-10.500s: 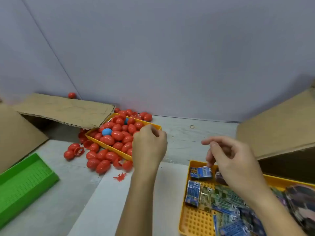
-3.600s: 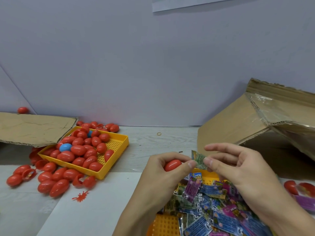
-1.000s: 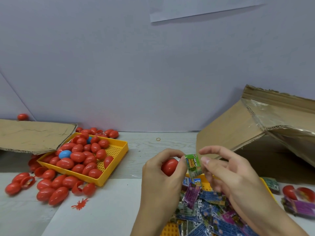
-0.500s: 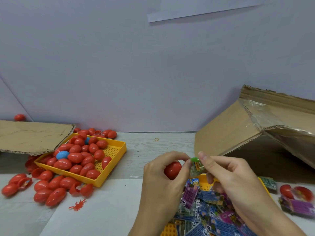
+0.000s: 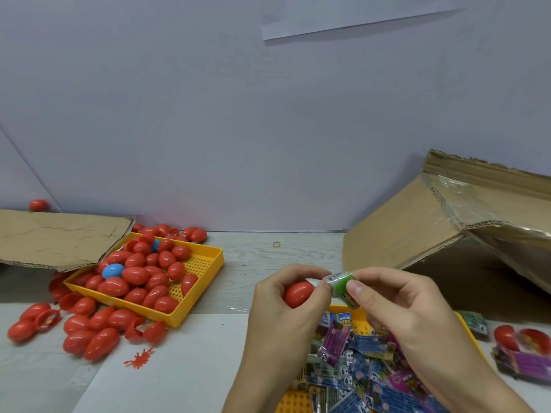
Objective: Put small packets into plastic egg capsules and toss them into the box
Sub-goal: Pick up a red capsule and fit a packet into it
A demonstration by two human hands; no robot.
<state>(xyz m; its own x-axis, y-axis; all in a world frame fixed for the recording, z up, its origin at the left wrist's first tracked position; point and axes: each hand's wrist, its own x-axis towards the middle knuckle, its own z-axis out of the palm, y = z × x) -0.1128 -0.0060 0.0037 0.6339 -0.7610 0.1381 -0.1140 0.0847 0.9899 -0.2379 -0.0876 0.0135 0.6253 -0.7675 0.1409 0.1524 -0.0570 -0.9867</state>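
- Right now a small green packet [image 5: 343, 286], rolled up, is pinched between both hands, up above the table [image 5: 253, 257].
- The right hand [image 5: 408, 311] pinches the packet with its thumb and first finger; the other fingers are curled loosely behind.
- The left hand [image 5: 286, 311] has its fingers curled round a red egg capsule [image 5: 298, 294] and its thumb tip and fingertip touch the packet's left end.
- The packet is just beside the red egg capsule, on its right.
- Under the hands sits a yellow tray [image 5: 298, 402] full of little packets [image 5: 357, 371] in blue, purple and green.
- To the left is another yellow tray [image 5: 205, 281] piled with red eggs [image 5: 134, 275] and two blue eggs [image 5: 113, 271].
- More red eggs [image 5: 89, 332] lie loose on the table beside that tray, some of them open halves.
- A red splat-shaped bit [image 5: 138, 357] lies on the white paper [image 5: 179, 368] near them.
- A cardboard box [image 5: 447, 234] lies tipped over at the right, its open side dark.
- Two red egg halves [image 5: 518, 338] and a purple packet [image 5: 527, 362] lie at the far right.
- A cardboard flap [image 5: 59, 236] hangs over the back corner of the left tray, and one red egg [image 5: 38, 205] sits behind it.
- A small rubber band [image 5: 276, 244] lies by the grey wall [image 5: 268, 129].
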